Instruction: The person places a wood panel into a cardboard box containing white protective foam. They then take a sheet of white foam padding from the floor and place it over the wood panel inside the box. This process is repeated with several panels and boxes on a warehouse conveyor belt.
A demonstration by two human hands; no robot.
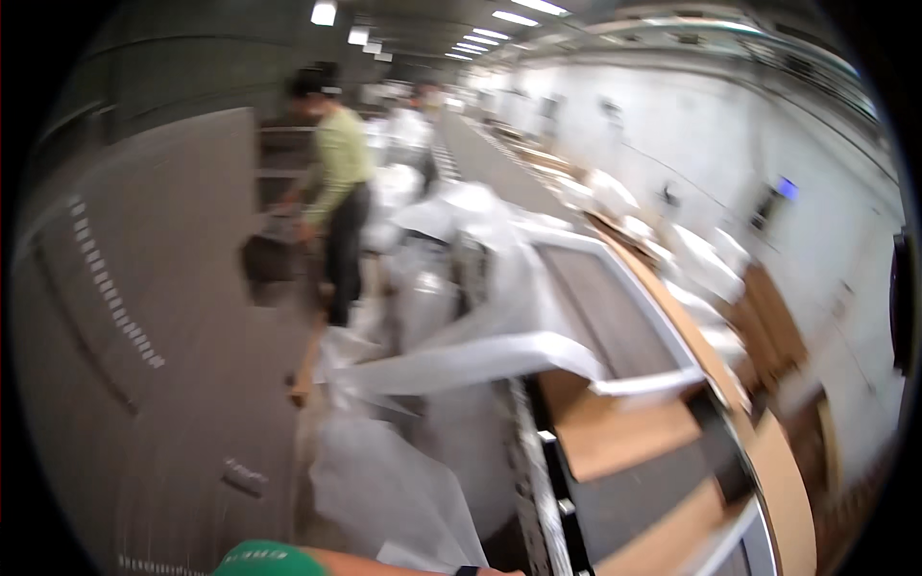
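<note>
Head view, heavily motion-blurred. Only one of my arms enters the frame: a bare forearm (384,564) lying along the lower edge, with a green sleeve (269,559) at its left end and a dark wristband (468,570) at its right end. The hand itself is cut off by the frame edge, so I cannot tell whether the fingers are spread, pressed together or pinching anything, nor can I say for certain which arm this is. My other hand is not in view.

Nearest item to the forearm: a crumpled sheet of white plastic wrapping (384,490), lying directly above the arm and just beside it. It runs upward into a longer white band of wrapping (461,360) whose long axis runs left to right across the middle of the frame, draped over the near corner of a large flat panel with a white frame (663,336).

That panel rests on brown cardboard (615,432) to the right of and above my wrist, its long axis running away from me toward the upper left.

Further off, upper left, a co-worker in a light green top (338,163) bends over the grey floor (173,336), well apart from my arm.
</note>
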